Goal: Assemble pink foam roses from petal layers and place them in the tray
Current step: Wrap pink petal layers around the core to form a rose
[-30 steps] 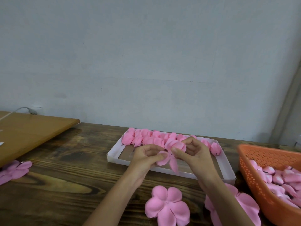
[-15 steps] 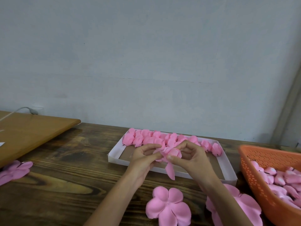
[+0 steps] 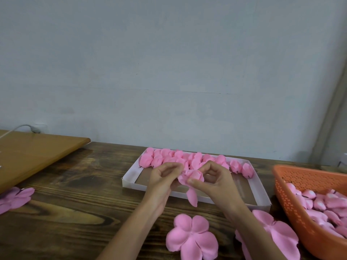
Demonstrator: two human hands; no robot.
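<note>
Both hands hold one pink foam rose (image 3: 192,178) above the near side of the white cardboard tray (image 3: 262,196). My left hand (image 3: 163,177) pinches its left side. My right hand (image 3: 216,182) grips its right side with thumb and curled fingers. One loose petal hangs down below the rose. Several finished pink roses (image 3: 180,159) line the tray's far side. A flat five-petal layer (image 3: 191,239) lies on the table in front of me, and a larger petal layer (image 3: 279,233) lies partly under my right forearm.
An orange perforated basket (image 3: 300,182) at the right holds several small pink rose buds (image 3: 326,205). More pink petal layers (image 3: 14,198) lie at the left edge. A light wooden board (image 3: 35,152) rests on the dark wooden table (image 3: 78,212) at the back left. A grey wall stands behind.
Both hands with the rose have dropped slightly toward the tray. The fingers have kept wrapping petals round the bud, and one petal now hangs lower.
</note>
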